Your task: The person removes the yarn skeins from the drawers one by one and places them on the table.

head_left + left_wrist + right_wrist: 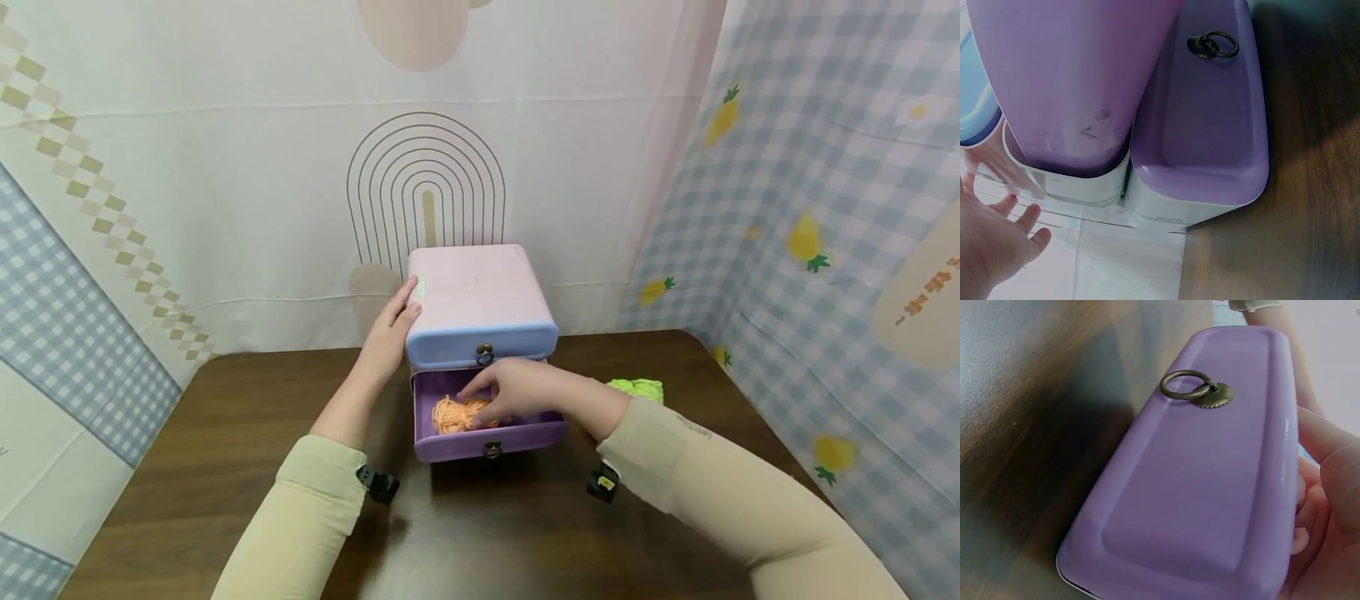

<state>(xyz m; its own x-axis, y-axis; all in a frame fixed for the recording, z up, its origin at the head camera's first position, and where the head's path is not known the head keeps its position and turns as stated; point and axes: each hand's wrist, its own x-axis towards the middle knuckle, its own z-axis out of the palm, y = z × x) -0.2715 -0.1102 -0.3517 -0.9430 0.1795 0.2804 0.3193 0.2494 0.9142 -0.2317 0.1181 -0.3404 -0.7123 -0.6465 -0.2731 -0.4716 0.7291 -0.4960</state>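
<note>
A small drawer cabinet with a pink top stands on the table. Its blue top drawer is closed, and the purple drawer below is pulled out. Inside it lies a bundle of orange yarn. My right hand reaches in from the right, thumb and fingers curved round the yarn; in the right wrist view the fingers show behind the drawer front. With fingers extended, my left hand rests against the cabinet's upper left side. Another purple drawer sits closed underneath.
Bright green yarn lies right of the cabinet, partly behind my right forearm. Brass ring pulls hang on the drawer fronts. A patterned cloth hangs behind the brown wooden table, with checked cloth at the right.
</note>
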